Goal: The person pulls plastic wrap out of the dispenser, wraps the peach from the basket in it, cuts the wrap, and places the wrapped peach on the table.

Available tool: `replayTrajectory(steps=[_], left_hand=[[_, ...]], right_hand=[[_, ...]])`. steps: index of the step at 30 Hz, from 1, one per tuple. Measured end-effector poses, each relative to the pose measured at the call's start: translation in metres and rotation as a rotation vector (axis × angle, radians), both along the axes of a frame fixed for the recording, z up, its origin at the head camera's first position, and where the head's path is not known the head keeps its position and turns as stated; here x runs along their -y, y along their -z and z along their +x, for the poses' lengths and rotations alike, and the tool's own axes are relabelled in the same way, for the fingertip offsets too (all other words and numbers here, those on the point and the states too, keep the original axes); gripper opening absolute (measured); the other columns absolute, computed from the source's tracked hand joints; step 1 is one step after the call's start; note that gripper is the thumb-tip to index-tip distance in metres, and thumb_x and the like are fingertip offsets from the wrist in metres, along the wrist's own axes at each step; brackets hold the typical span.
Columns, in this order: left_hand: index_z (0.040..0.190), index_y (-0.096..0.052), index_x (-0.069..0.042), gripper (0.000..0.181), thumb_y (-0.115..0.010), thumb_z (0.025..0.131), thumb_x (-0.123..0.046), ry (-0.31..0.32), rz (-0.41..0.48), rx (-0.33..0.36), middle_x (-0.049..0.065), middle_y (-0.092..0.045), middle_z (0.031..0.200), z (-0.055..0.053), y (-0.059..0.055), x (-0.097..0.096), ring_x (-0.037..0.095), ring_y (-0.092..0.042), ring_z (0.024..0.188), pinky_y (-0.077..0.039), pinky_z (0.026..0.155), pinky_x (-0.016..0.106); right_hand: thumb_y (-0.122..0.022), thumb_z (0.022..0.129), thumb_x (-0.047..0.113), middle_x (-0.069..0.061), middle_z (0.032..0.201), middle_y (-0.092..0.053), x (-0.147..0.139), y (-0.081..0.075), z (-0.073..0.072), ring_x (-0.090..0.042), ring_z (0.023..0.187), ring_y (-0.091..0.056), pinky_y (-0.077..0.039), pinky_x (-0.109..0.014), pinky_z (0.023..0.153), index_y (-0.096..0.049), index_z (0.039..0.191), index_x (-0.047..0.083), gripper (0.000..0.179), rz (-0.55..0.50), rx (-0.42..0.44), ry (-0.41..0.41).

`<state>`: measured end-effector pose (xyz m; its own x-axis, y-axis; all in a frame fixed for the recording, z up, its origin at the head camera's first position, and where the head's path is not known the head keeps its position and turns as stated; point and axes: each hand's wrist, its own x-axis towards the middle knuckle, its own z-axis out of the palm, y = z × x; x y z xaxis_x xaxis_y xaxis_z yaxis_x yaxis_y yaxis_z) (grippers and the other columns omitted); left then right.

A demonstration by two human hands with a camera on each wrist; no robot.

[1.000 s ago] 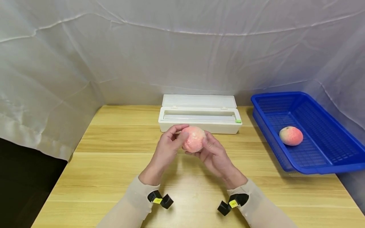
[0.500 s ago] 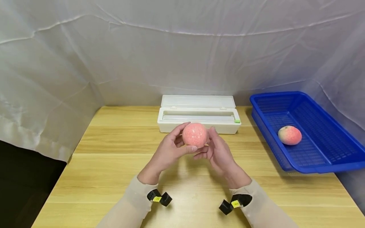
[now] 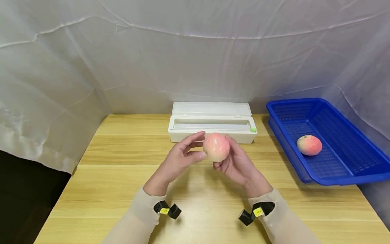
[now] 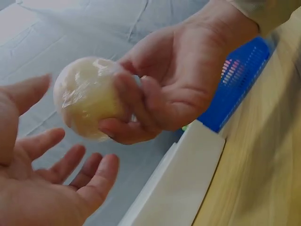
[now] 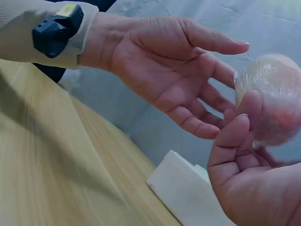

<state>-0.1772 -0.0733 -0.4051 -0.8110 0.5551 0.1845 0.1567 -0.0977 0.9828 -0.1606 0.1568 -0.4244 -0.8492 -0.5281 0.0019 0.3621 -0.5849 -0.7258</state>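
A pink and cream peach (image 3: 216,147) is held up over the table in front of the white box. Clear film wraps it, with shiny creases on its pale side (image 4: 82,96) in the left wrist view. My right hand (image 3: 240,166) grips the peach from the right, its fingers curled round it. On the other side my left hand (image 3: 179,154) spreads its thumb and fingers around the fruit. In the left wrist view a gap shows between these left fingers (image 4: 101,181) and the peach. The right palm hides part of the fruit.
A white cling film box (image 3: 213,136) stands at the back with its lid up and a roll inside. To the right, a blue basket (image 3: 335,181) holds another peach (image 3: 309,145). Grey-white cloth (image 3: 195,64) hangs behind the wooden table (image 3: 122,189).
Both hands held the peach a second ago, then it turned in the left hand's hold. Now the right hand grips it a little farther right, and the left fingers have let go.
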Motion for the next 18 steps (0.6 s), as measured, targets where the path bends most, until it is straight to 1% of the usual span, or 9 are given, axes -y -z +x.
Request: replayTrajectory(steps=[2, 3, 6, 8, 10, 12, 13, 15, 18], left_hand=[[0.159, -0.046, -0.010, 0.070, -0.078, 0.096, -0.009, 0.031, -0.030, -0.021, 0.010, -0.052, 0.155, 0.0005, -0.0002, 0.0002, 0.029, -0.055, 0.136, -0.052, 0.110, 0.039], [0.158, -0.047, -0.012, 0.072, -0.080, 0.094, -0.009, 0.029, -0.056, -0.033, 0.008, -0.052, 0.155, 0.0007, -0.0003, -0.0002, 0.029, -0.056, 0.136, -0.052, 0.111, 0.039], [0.154, -0.053, -0.018, 0.073, -0.086, 0.089, -0.011, -0.053, -0.146, -0.054, 0.007, -0.058, 0.149, 0.0010, -0.0002, -0.0027, 0.027, -0.060, 0.132, -0.053, 0.110, 0.040], [0.151, -0.055, -0.020, 0.072, -0.088, 0.087, -0.015, -0.127, -0.194, -0.031, 0.005, -0.059, 0.147, 0.0005, 0.0003, -0.0039, 0.027, -0.063, 0.129, -0.056, 0.107, 0.041], [0.151, -0.055, -0.019, 0.073, -0.089, 0.087, -0.018, -0.155, -0.223, 0.002, 0.006, -0.058, 0.144, -0.0003, 0.0012, -0.0036, 0.027, -0.065, 0.126, -0.058, 0.103, 0.040], [0.152, -0.055, -0.018, 0.069, -0.086, 0.090, -0.020, -0.153, -0.240, 0.020, 0.005, -0.058, 0.146, -0.0015, 0.0015, -0.0014, 0.026, -0.065, 0.126, -0.059, 0.101, 0.039], [0.153, -0.055, -0.016, 0.064, -0.082, 0.094, -0.020, -0.138, -0.226, 0.026, 0.007, -0.058, 0.148, -0.0023, 0.0017, 0.0000, 0.028, -0.065, 0.126, -0.059, 0.101, 0.040], [0.153, -0.055, -0.013, 0.056, -0.074, 0.101, -0.017, -0.102, -0.193, 0.041, 0.009, -0.059, 0.149, -0.0041, 0.0024, 0.0030, 0.030, -0.065, 0.124, -0.059, 0.101, 0.040], [0.152, -0.056, -0.014, 0.053, -0.073, 0.101, -0.016, -0.071, -0.196, 0.052, 0.008, -0.060, 0.148, -0.0061, 0.0035, 0.0059, 0.028, -0.065, 0.121, -0.058, 0.098, 0.039]], right_hand=[[-0.035, 0.112, 0.056, -0.003, 0.104, -0.078, 0.0011, -0.0004, 0.0007, -0.011, 0.074, -0.074, -0.058, -0.025, 0.070, -0.061, 0.131, 0.015, 0.052, 0.050, 0.029, -0.012], [-0.037, 0.111, 0.058, -0.002, 0.104, -0.077, 0.0024, -0.0011, 0.0014, -0.010, 0.073, -0.072, -0.058, -0.024, 0.068, -0.062, 0.128, 0.015, 0.053, 0.102, 0.039, 0.014], [-0.041, 0.108, 0.063, -0.001, 0.103, -0.073, 0.0062, -0.0034, 0.0036, -0.012, 0.072, -0.069, -0.057, -0.023, 0.065, -0.063, 0.127, 0.011, 0.060, 0.323, 0.025, 0.146], [-0.046, 0.109, 0.058, -0.002, 0.105, -0.069, 0.0068, -0.0050, 0.0046, -0.013, 0.074, -0.067, -0.057, -0.024, 0.065, -0.060, 0.134, 0.006, 0.060, 0.475, -0.011, 0.226], [-0.050, 0.111, 0.048, -0.003, 0.105, -0.067, 0.0065, -0.0061, 0.0045, -0.015, 0.078, -0.066, -0.058, -0.025, 0.066, -0.056, 0.140, 0.001, 0.056, 0.596, -0.063, 0.259], [-0.053, 0.111, 0.038, -0.003, 0.101, -0.067, 0.0056, -0.0066, 0.0037, -0.015, 0.078, -0.066, -0.057, -0.025, 0.066, -0.055, 0.141, -0.003, 0.051, 0.657, -0.095, 0.264], [-0.054, 0.111, 0.035, -0.003, 0.096, -0.067, 0.0051, -0.0067, 0.0032, -0.015, 0.076, -0.065, -0.057, -0.025, 0.066, -0.056, 0.138, -0.005, 0.048, 0.671, -0.104, 0.260], [-0.055, 0.111, 0.033, -0.002, 0.088, -0.068, 0.0043, -0.0067, 0.0023, -0.014, 0.071, -0.063, -0.055, -0.024, 0.063, -0.059, 0.132, -0.006, 0.045, 0.678, -0.105, 0.262], [-0.057, 0.110, 0.032, -0.001, 0.087, -0.068, 0.0040, -0.0058, 0.0014, -0.014, 0.070, -0.059, -0.052, -0.024, 0.063, -0.061, 0.133, -0.007, 0.045, 0.705, -0.131, 0.241]])
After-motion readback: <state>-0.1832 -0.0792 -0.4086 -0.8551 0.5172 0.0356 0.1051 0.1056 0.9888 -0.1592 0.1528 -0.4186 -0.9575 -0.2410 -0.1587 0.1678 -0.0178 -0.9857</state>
